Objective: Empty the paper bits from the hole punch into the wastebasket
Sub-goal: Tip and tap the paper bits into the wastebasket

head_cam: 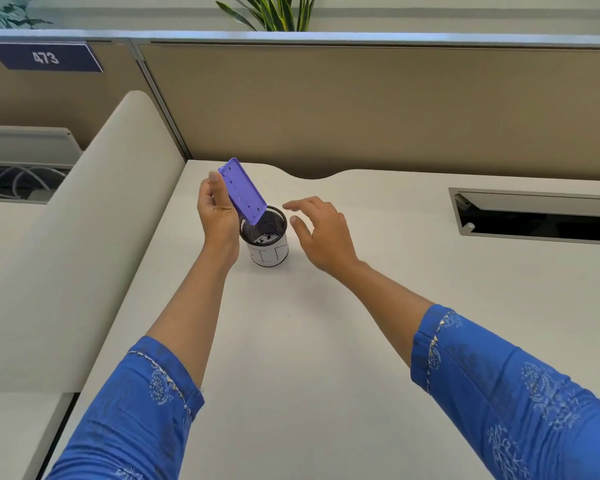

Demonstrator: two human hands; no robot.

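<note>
My left hand (218,212) grips a flat purple hole punch (244,190), tilted steeply with its lower end over the rim of a small black mesh wastebasket (269,249). The basket stands on the white desk (291,341) and is wrapped in white paper on its lower part. White paper bits lie on its bottom. My right hand (321,230) hovers just right of the basket, fingers spread, holding nothing and not touching it.
A tan partition wall (361,109) runs behind the desk. A cable tray opening (541,216) is cut into the desk at the right. A padded cream divider (94,216) borders the left side. Plants show above the partition.
</note>
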